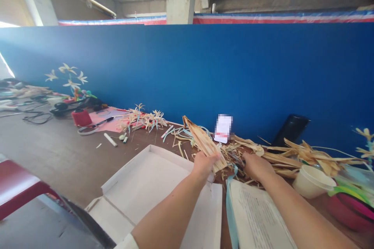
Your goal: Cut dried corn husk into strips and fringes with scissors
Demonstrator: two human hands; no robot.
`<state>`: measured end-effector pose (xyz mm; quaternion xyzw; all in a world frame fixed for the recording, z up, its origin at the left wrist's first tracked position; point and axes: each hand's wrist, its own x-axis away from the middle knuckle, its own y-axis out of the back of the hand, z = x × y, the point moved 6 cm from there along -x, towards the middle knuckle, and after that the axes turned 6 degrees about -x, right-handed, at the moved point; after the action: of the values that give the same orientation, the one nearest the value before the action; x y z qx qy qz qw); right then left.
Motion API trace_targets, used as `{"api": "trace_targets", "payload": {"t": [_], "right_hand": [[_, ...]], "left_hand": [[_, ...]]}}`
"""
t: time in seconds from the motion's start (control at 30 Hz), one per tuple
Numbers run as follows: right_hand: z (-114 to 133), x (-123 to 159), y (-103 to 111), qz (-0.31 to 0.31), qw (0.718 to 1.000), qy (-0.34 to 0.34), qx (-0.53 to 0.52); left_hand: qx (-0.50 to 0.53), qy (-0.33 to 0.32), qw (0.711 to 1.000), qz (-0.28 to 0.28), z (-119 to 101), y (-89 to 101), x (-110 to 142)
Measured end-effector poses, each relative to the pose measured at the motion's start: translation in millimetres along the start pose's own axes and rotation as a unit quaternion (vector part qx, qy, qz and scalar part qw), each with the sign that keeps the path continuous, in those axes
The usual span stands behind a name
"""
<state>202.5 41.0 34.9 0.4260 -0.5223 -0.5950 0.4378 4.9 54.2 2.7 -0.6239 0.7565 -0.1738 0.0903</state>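
Observation:
My left hand [205, 166] is closed on a dried corn husk [201, 136], a broad tan strip that slants up and left from my fingers. To its right, my right hand [256, 166] is down among cut husk scraps [230, 149]. Its fingers look curled, but they are mostly turned away, and whatever they hold cannot be made out. A phone [223, 129] with a lit, blurred screen stands just behind the scraps. Long husk strips [306, 153] lie to the right of my right hand. Below my hands a light blue ribbon [230, 206] runs along a printed white packet [257, 214].
An open white box [163, 186] lies on the brown table [137, 142]. Husk flowers [146, 118] rest on pink paper at the back. A cream cup [314, 181] and a pink container [349, 210] stand at right. A blue partition [175, 66] closes the far side; a red stool [20, 186] is at left.

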Motion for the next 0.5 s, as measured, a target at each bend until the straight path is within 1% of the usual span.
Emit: {"api": "trace_targets", "payload": {"t": [0.17, 0.27, 0.4, 0.5], "right_hand": [[2.5, 3.9, 28.1, -0.046, 0.998, 0.019, 0.028], [1.4, 6.1, 44.8, -0.072, 0.997, 0.013, 0.02], [-7.6, 5.7, 66.3, -0.096, 0.994, -0.028, -0.034], [-17.4, 8.7, 78.5, -0.112, 0.985, -0.062, -0.118]], "left_hand": [[-0.004, -0.008, 1.0, -0.002, -0.3, 1.0, -0.7], [-0.003, -0.005, 1.0, 0.009, 0.1, 1.4, -1.6], [0.026, 0.006, 0.999, 0.018, 0.2, 2.4, -3.3], [0.072, 0.015, 0.997, 0.024, -1.9, 2.4, -3.4]]}}
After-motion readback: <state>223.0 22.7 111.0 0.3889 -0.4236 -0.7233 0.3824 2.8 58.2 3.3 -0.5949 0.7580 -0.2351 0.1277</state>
